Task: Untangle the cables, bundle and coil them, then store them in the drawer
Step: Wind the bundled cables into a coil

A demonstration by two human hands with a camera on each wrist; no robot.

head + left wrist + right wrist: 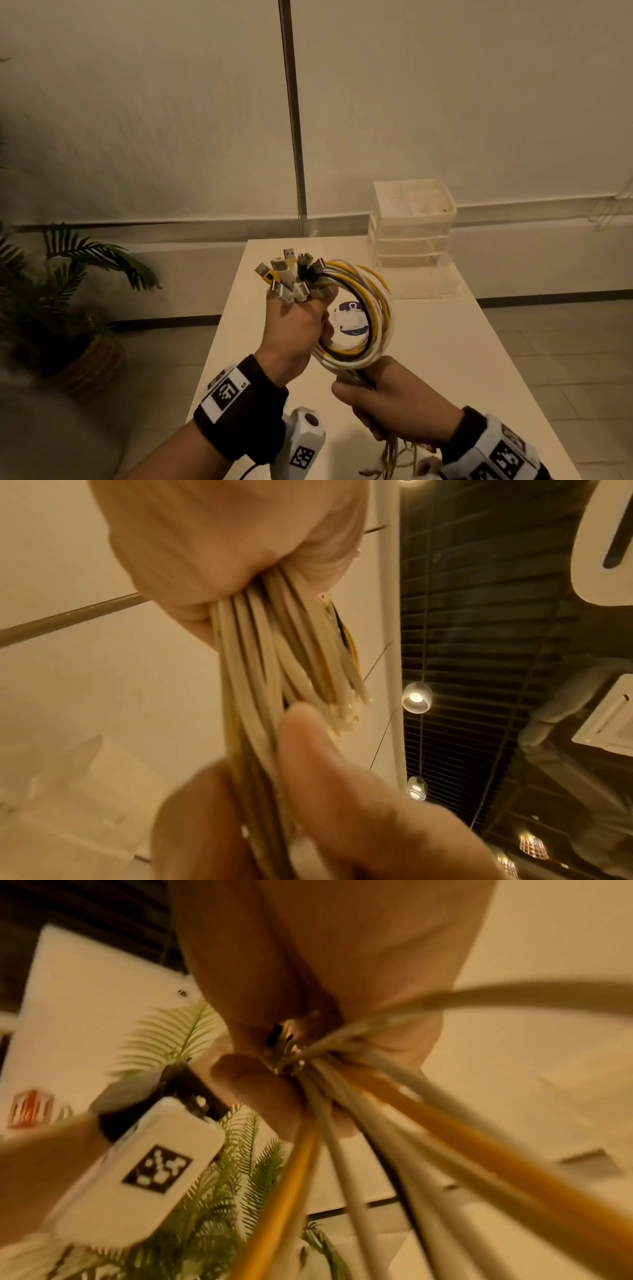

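Gripping the cables (373, 308) in both fists, the person holds the bundle in the air above the white tabletop (445, 359). The left hand (294, 335) is clenched around one side of the coil, with the USB plugs (291, 274) fanning out above its knuckles. The right hand (387, 397) is clenched around the coil's lower end, and loose cable ends hang below it. White, yellow and black strands loop between the two hands. A clear plastic drawer unit (411, 222) stands at the far right of the tabletop, well apart from the bundle. A round purple and white item (349, 320) lies on the tabletop behind the loop. A potted plant (68, 291) stands on the floor at left.
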